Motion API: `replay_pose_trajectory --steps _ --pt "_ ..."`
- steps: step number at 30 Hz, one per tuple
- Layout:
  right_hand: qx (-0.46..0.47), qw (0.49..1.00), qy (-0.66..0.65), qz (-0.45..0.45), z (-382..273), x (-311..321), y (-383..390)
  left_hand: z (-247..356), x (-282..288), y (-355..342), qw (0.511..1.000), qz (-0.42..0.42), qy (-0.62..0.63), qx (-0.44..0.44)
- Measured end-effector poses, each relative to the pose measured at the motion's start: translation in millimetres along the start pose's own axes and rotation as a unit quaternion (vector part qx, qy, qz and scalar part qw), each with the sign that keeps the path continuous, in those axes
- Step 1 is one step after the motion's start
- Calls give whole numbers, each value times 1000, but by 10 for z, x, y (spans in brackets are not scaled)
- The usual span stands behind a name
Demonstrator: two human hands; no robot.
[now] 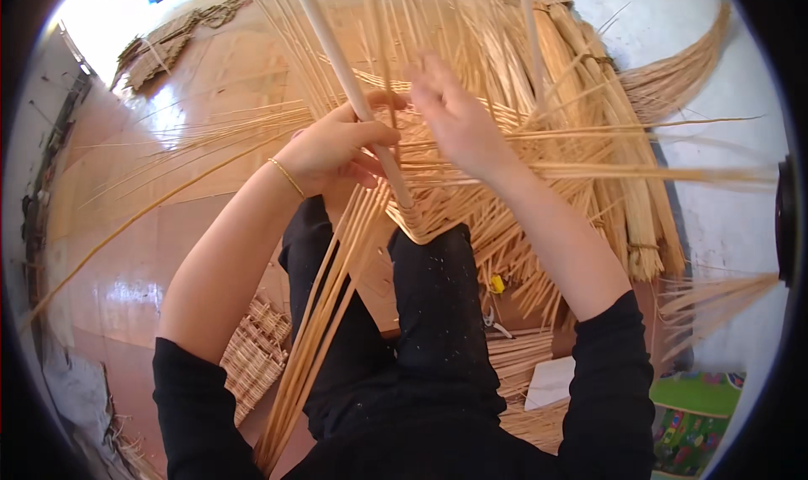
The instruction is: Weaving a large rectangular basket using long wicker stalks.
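A partly woven piece of straw-coloured strands (433,228) rests across my thighs, its near corner between my knees. A pale wooden stick (332,47) rises at a slant from that corner. My left hand (341,143) is closed around the stick's lower part, thumb across it, beside thin upright strands. To its right, my right hand (459,122) is raised over the weaving with fingers stretched out and slightly blurred; I see nothing held in it. Loose strands (337,286) hang from the near side over my left leg. The left fingertips are partly hidden.
Bundles of dried stalks (627,169) lie at the right by the wall. Pruning shears (497,324) and a small yellow object (497,284) lie beside my right leg. A woven mat piece (257,350) is at my left, and more woven pieces (160,51) lie far left.
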State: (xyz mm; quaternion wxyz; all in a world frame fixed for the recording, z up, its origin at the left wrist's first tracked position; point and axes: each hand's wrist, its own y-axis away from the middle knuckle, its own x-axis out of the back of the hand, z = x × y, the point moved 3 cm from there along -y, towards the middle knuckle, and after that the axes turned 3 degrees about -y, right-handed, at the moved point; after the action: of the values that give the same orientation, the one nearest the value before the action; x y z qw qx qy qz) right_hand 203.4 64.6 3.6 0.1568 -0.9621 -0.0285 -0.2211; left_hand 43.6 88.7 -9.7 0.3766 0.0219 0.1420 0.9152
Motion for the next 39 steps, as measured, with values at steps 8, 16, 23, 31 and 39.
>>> replay_pose_trajectory --steps 8,16,23,31,39 --pt "-23 988 -147 -40 10 -201 -264 -104 89 130 997 62 29 43" --pt "40 998 -8 41 92 -392 -304 128 163 242 958 73 -154 230" --pt "38 995 80 55 93 -278 -246 97 110 84 958 50 -153 237" --pt "68 992 109 13 95 -213 -77 -93 130 5 973 -8 -81 214" --pt "6 996 -92 19 66 -169 611 -191 232 75 969 -28 -139 203"
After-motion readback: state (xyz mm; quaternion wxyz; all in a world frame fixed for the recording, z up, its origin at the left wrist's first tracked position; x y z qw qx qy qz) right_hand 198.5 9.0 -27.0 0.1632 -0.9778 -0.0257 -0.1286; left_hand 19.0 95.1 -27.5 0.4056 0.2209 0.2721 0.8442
